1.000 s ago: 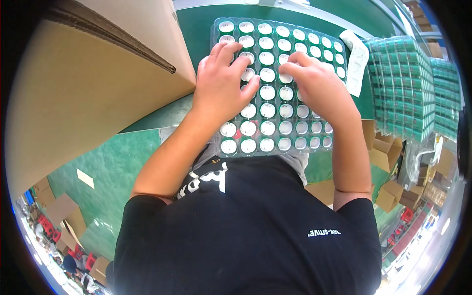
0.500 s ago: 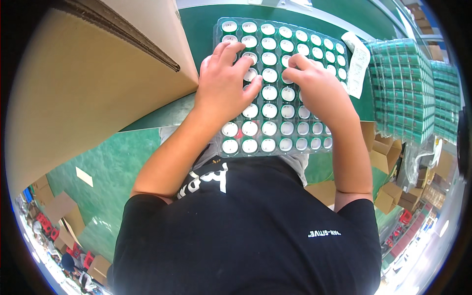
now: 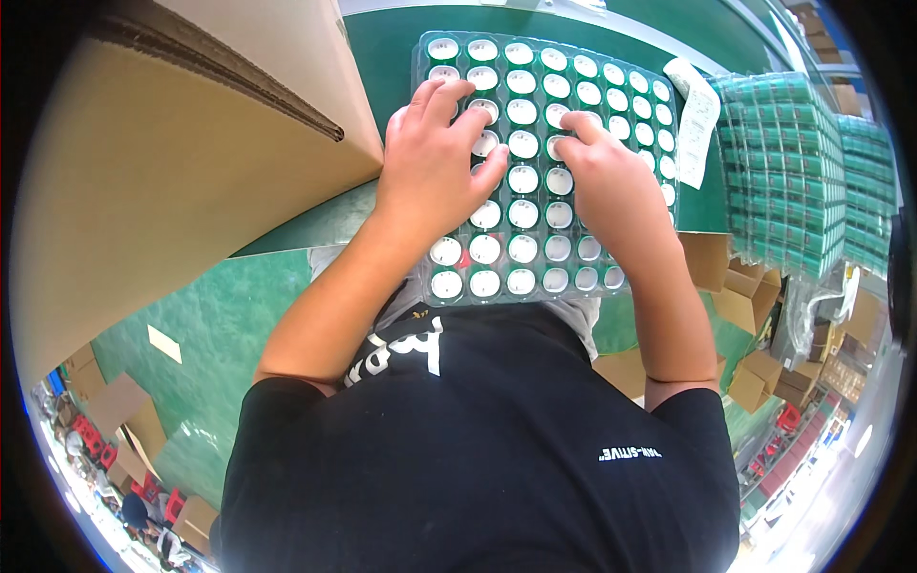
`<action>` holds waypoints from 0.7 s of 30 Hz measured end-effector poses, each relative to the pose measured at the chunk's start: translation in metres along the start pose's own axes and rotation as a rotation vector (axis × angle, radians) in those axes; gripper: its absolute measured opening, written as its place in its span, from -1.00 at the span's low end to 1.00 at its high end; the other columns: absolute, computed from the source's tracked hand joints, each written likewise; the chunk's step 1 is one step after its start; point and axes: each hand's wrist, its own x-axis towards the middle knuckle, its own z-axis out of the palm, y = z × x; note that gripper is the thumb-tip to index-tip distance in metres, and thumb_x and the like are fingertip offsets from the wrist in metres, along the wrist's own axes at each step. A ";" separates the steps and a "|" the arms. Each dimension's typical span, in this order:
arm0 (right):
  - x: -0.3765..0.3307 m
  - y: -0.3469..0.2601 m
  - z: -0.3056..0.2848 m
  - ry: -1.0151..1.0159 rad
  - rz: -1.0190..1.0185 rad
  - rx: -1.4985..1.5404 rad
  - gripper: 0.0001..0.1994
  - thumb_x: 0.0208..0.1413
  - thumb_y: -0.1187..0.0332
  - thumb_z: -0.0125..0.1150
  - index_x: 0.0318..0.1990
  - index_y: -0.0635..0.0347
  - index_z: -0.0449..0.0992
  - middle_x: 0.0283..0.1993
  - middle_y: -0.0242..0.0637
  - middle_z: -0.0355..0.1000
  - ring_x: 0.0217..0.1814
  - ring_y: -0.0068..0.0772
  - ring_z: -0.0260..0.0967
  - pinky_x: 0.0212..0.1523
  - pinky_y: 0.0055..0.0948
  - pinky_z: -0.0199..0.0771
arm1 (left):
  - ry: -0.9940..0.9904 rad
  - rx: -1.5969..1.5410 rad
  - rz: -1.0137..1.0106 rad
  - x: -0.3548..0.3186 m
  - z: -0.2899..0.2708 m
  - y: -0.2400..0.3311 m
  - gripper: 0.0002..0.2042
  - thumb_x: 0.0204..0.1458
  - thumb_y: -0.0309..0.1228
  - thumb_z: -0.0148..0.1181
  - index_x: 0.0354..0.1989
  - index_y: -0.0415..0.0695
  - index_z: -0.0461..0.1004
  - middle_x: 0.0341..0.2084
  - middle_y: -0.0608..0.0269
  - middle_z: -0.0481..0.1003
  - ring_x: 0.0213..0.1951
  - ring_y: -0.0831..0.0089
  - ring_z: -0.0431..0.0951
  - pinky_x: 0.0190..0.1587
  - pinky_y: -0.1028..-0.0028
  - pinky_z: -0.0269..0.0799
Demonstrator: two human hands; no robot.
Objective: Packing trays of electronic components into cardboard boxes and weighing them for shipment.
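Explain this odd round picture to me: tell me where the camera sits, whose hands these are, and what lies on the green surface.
The camera is worn on a person's head and looks straight down, so you see their black shirt at the bottom and their bare forearms reaching up into the picture. The wide lens bends straight edges near the rim.

Both hands lie flat on a clear plastic tray on the green table. Its pockets hold small round white parts. The left hand and right hand press on the parts with spread fingers; neither hand visibly grips anything.

A big cardboard box stands at the left, stacked green trays at the right, and a paper slip beside the tray.
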 end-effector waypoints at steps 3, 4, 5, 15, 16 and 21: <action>-0.002 -0.007 0.004 0.000 0.053 0.012 -0.75 0.08 0.60 0.13 -0.09 0.22 0.59 0.21 -0.23 0.47 0.02 -0.09 0.58 -0.05 -0.16 0.63 | -0.009 -0.013 -0.008 0.000 0.001 0.000 -0.67 0.02 -0.22 0.38 -0.10 -0.13 0.63 0.18 0.12 0.43 0.33 0.08 0.31 0.25 0.00 0.31; -0.003 -0.010 0.006 0.028 0.078 0.012 -0.77 0.09 0.56 0.15 -0.09 0.21 0.58 0.23 -0.21 0.47 0.02 -0.08 0.58 -0.05 -0.17 0.63 | -0.018 -0.023 -0.017 0.001 0.001 0.000 -0.67 0.02 -0.22 0.38 -0.10 -0.12 0.63 0.18 0.12 0.43 0.34 0.08 0.31 0.25 0.00 0.31; -0.004 -0.012 0.009 0.027 0.079 0.011 -0.77 0.09 0.56 0.15 -0.09 0.21 0.58 0.23 -0.21 0.47 0.02 -0.08 0.58 -0.05 -0.17 0.63 | -0.019 -0.025 -0.017 0.001 0.001 0.000 -0.67 0.02 -0.22 0.38 -0.10 -0.12 0.63 0.18 0.12 0.43 0.34 0.08 0.31 0.25 0.00 0.31; -0.004 0.005 -0.005 0.032 -0.051 0.156 -0.76 0.10 0.36 0.30 -0.09 0.23 0.58 0.21 -0.19 0.47 0.07 -0.04 0.55 0.00 -0.20 0.61 | -0.015 -0.018 -0.006 -0.001 0.000 -0.001 -0.67 0.02 -0.22 0.38 -0.09 -0.12 0.63 0.19 0.12 0.42 0.35 0.06 0.31 0.25 0.00 0.30; -0.003 0.008 -0.006 0.038 -0.100 0.192 -0.75 0.09 0.34 0.33 -0.09 0.23 0.58 0.20 -0.19 0.48 0.09 -0.04 0.54 0.02 -0.20 0.60 | -0.014 -0.015 -0.005 0.000 0.000 -0.002 -0.67 0.02 -0.22 0.38 -0.09 -0.12 0.63 0.19 0.12 0.42 0.35 0.06 0.31 0.25 0.00 0.30; -0.001 0.011 -0.006 0.024 -0.091 0.219 -0.73 0.07 0.32 0.36 -0.10 0.22 0.58 0.19 -0.19 0.48 0.12 -0.04 0.52 0.06 -0.18 0.58 | -0.022 -0.026 -0.007 0.000 0.000 -0.001 -0.67 0.02 -0.22 0.38 -0.09 -0.12 0.62 0.19 0.12 0.42 0.34 0.05 0.31 0.25 -0.01 0.30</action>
